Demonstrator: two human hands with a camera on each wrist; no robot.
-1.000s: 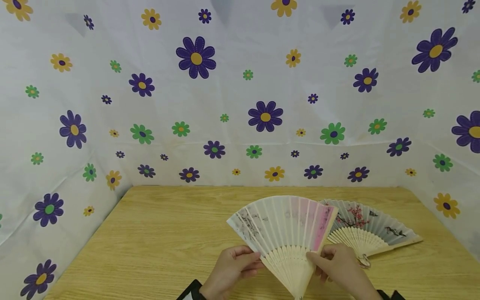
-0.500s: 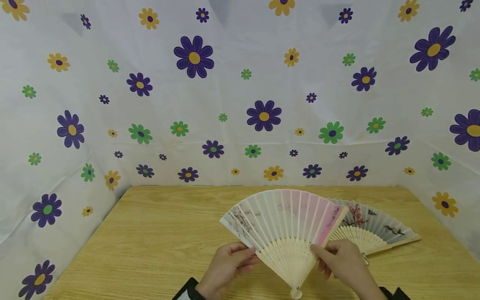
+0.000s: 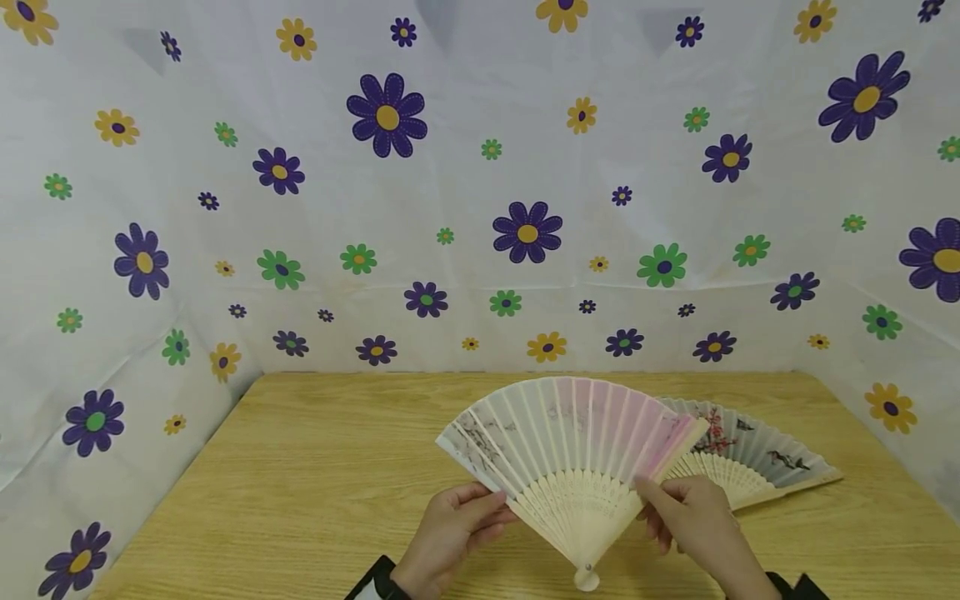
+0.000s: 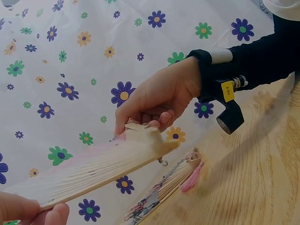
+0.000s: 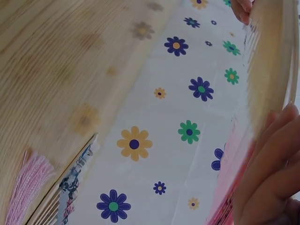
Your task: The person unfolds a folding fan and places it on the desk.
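Note:
A folding fan (image 3: 570,433) with a white-to-pink leaf and pale ribs is spread wide above the table, its pivot end toward me. My left hand (image 3: 457,529) pinches the left outer rib between thumb and fingers. On the other side, my right hand (image 3: 693,517) pinches the right outer rib, thumb on the front face. Behind it lies a second spread fan (image 3: 772,458), grey with red blossoms and dark birds, partly hidden by the held fan and my right hand. Its pink tassel (image 4: 192,177) shows in the left wrist view.
The wooden table (image 3: 300,467) extends to the left of the hands. A white cloth (image 3: 450,192) printed with purple, yellow and green flowers hangs around the back and both sides. Dark sleeves and a wrist camera mount (image 4: 229,108) sit at the wrists.
The held fan has spread wider, its right edge moving right with my right hand. The whole fan has risen slightly, bringing its pivot into view. The second fan stays on the table.

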